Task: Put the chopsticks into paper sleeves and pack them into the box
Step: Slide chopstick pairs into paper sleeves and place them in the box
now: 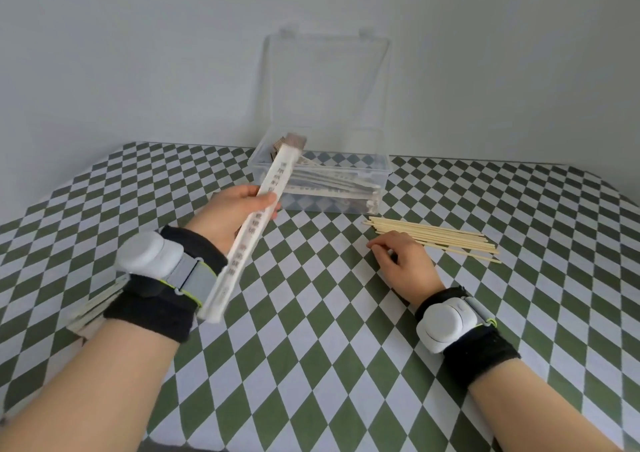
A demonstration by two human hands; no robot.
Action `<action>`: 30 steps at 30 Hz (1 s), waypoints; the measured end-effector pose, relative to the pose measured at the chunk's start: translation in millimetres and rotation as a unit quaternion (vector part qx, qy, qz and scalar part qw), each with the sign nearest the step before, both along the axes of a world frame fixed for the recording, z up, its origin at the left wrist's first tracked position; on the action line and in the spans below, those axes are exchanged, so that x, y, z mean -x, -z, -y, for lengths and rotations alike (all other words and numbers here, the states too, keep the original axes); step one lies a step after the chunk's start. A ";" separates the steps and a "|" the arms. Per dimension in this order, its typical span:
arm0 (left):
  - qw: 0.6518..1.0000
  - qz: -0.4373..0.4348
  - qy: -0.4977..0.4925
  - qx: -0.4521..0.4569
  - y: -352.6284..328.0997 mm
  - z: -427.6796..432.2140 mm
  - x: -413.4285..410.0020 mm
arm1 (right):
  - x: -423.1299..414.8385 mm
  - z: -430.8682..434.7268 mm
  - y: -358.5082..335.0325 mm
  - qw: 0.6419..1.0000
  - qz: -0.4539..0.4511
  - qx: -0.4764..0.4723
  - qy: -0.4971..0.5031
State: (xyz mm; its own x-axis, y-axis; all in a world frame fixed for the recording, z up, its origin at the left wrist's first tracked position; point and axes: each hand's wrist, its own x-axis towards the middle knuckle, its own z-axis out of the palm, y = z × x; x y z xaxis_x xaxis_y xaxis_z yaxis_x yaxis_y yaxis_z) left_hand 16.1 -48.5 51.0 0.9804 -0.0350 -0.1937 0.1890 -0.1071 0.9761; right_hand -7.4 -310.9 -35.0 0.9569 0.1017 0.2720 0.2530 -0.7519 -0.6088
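Observation:
My left hand point(235, 211) grips a white paper sleeve point(242, 243) with printed characters, held tilted above the table, its far end pointing over the clear plastic box point(379, 171). The box stands open at the back, its lid point(325, 81) leaning on the wall, and holds several sleeved chopsticks point(329, 186). A pile of bare wooden chopsticks point(450, 240) lies to the right of the box. My right hand point(403, 261) rests on the table at the near left end of that pile, fingers bent, fingertips down by the sticks.
A green and white checked cloth point(311, 313) covers the table. A stack of paper sleeves point(93, 309) lies under my left wrist at the table's left edge. A plain wall rises just behind the box.

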 end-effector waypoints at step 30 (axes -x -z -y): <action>0.891 0.012 -0.085 0.446 78.4 81.8 -12.3 | 4.3 -0.2 3.4 0.997 0.056 -0.014 -0.050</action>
